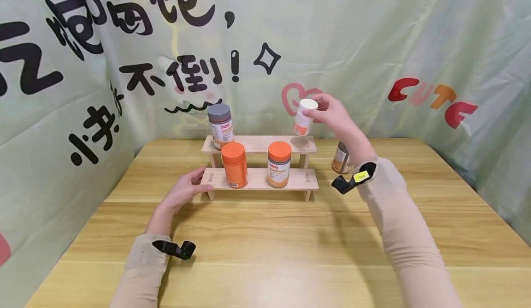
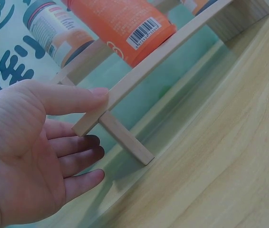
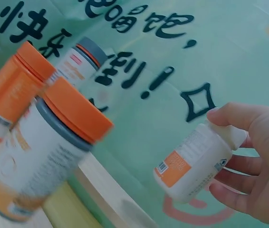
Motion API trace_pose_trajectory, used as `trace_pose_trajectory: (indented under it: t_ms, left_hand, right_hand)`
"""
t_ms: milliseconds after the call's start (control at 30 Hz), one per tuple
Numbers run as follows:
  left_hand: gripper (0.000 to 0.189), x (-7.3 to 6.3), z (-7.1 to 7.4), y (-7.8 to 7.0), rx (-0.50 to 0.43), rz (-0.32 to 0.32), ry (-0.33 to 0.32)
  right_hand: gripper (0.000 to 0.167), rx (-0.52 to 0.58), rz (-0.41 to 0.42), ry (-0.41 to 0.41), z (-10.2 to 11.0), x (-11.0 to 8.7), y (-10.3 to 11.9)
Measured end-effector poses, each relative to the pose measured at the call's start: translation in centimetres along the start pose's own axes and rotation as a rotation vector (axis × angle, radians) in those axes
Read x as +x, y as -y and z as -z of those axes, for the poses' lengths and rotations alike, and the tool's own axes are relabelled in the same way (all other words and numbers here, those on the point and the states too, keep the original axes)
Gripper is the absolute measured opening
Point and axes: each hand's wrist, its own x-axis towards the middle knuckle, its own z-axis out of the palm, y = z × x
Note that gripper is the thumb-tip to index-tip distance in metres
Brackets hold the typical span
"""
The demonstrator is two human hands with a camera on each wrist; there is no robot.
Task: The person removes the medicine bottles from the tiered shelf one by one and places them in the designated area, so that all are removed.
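My right hand point(image 1: 333, 113) holds a small white pill bottle point(image 1: 304, 118) with an orange label patch, thumb and fingers around its top. The bottle is in the air above the right end of a two-tier wooden stand's upper board point(image 1: 265, 144); in the right wrist view the white bottle point(image 3: 196, 164) is tilted. My left hand point(image 1: 187, 189) grips the left end of the lower board point(image 1: 257, 179), its thumb point(image 2: 77, 100) along the front edge. On that board stand an orange jar point(image 1: 235, 166) and an orange-lidded white jar point(image 1: 279, 166). A grey-lidded jar point(image 1: 221, 127) stands on the upper board's left.
Behind the right forearm, a partly hidden dark-lidded jar point(image 1: 341, 158) stands on the wooden table point(image 1: 265, 243), right of the stand. A pale printed curtain point(image 1: 352, 36) hangs behind the table and along its sides.
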Motion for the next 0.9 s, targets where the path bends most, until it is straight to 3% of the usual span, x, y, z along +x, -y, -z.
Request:
trace_pose_trajectory:
  t_ms: [167, 900]
  left_hand:
    - [0.078, 0.0, 0.0, -0.1, 0.001, 0.002, 0.000]
    - [0.079, -0.1, -0.1, -0.2, 0.001, 0.024, 0.007]
  right_hand:
    - [0.046, 0.020, -0.011, -0.061, 2.0, -0.8, -1.1]
    - [0.029, -0.039, -0.098, -0.291, 9.9, -5.4, -5.2]
